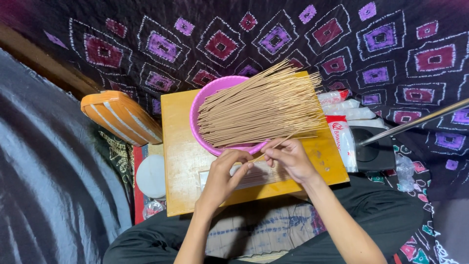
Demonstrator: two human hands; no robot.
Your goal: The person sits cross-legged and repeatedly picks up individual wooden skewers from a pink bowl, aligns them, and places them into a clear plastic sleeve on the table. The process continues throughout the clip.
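Observation:
A pink round basin stands on a small yellow wooden table, with a fan of several thin tan sticks laid across its top. My left hand and my right hand meet just in front of the basin. Between their fingertips they pinch one thin stick that slants up to the right. Under my hands lies a clear packet with more sticks in it.
An orange striped block lies left of the table, and a white round lid sits below it. Clear plastic packets and a black tray are at the right. A metal rod slants in from the right. Patterned purple cloth covers the floor.

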